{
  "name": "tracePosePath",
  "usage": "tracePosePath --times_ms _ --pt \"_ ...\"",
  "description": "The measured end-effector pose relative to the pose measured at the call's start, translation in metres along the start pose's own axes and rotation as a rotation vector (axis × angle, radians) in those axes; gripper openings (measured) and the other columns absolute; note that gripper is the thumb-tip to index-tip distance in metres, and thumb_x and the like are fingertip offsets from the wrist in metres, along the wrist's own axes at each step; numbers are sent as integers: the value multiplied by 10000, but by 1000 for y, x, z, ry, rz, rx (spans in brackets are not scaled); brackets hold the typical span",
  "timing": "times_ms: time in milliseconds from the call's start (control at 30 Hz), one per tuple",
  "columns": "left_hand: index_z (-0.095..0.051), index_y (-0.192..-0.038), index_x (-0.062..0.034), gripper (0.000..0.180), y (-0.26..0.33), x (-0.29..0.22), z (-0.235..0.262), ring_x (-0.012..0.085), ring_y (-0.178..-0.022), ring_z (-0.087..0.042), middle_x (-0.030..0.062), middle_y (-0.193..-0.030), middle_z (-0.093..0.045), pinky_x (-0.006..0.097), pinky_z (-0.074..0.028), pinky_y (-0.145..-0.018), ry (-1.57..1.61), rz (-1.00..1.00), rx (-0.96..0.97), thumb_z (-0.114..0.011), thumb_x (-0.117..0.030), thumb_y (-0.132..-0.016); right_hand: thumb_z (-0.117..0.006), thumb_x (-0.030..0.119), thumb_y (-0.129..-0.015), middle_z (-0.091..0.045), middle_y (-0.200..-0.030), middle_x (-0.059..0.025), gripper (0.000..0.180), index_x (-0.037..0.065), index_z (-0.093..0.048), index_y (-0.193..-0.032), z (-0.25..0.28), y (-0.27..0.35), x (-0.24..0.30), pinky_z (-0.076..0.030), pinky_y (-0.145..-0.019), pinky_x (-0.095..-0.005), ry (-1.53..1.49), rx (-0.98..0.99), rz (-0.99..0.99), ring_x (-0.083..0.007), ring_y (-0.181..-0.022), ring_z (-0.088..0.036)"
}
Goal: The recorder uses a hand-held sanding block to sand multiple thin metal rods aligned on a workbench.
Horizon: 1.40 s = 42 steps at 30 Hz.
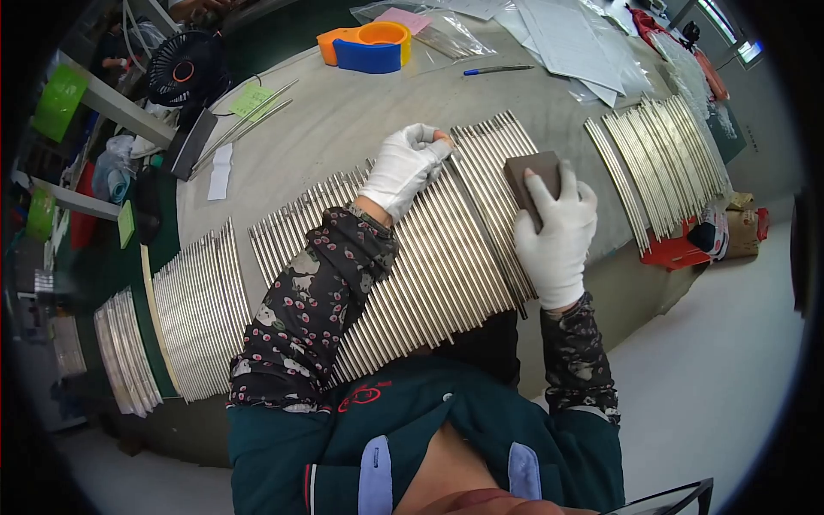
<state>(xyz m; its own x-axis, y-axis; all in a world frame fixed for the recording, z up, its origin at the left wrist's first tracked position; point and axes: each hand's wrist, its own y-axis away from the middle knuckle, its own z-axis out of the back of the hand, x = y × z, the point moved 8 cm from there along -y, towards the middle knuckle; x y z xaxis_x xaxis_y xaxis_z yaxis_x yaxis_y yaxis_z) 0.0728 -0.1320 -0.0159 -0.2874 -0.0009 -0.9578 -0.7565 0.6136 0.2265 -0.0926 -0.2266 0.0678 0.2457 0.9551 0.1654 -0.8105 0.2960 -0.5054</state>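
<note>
A long row of shiny metal rods (446, 257) lies side by side across the grey table (360, 120) in front of me. My left hand (403, 167), in a white glove, rests with curled fingers on the far ends of the rods near the middle of the row. My right hand (556, 232), also gloved, presses a dark brown sanding block (532, 176) onto the rods at the row's right end.
More rod bundles lie at the right (661, 159) and left (197, 309), with another stack on a lower shelf (124, 352). At the table's far side sit an orange and blue tape dispenser (367, 47), a blue pen (498, 69), papers (566, 39), a green note (251, 99) and a black fan (184, 69).
</note>
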Motion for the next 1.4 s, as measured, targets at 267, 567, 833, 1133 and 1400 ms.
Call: tracePosePath --times_ms 267,567,833,1133,1400 --pt "-560 -1008 -22 178 -1 1 1 7 -508 -466 -33 -717 -564 144 -333 -400 -10 -4 16 -620 -152 -903 -636 110 -659 -503 -1251 -240 442 127 -639 -1101 3 1 -19 -423 -865 -453 75 -55 -37 -372 -1019 -494" --pt "-557 -1008 -28 184 -2 2 0 8 -514 -466 -33 -714 -564 145 -328 -403 -8 -2 18 -626 -164 -904 -633 121 -665 -506 -1257 -263 448 97 -640 -1112 6 -4 -27 -431 -871 -471 46 -62 -58 -403 -1022 -503" --pt "-559 -1000 -25 166 -2 3 2 15 -508 -469 -15 -733 -588 145 -325 -402 4 -8 10 -612 -155 -911 -638 120 -653 -526 -1220 -261 429 74 -655 -1079 9 -14 -13 -449 -854 -449 26 -127 -27 -397 -960 -528" --pt "-580 -979 -17 164 -4 7 1 24 -551 -450 -33 -743 -565 164 -353 -481 18 -47 8 -623 -155 -904 -628 135 -671 -521 -1238 -241 414 121 -647 -1084 0 -26 12 -450 -809 -435 -70 -68 96 -370 -1001 -513" --pt "-580 -987 -30 167 -7 5 5 26 -553 -446 -36 -729 -548 177 -355 -493 28 -43 -29 -640 -153 -892 -637 124 -661 -512 -1241 -243 383 114 -667 -1043 4 -16 28 -450 -822 -437 -83 18 104 -364 -999 -516"
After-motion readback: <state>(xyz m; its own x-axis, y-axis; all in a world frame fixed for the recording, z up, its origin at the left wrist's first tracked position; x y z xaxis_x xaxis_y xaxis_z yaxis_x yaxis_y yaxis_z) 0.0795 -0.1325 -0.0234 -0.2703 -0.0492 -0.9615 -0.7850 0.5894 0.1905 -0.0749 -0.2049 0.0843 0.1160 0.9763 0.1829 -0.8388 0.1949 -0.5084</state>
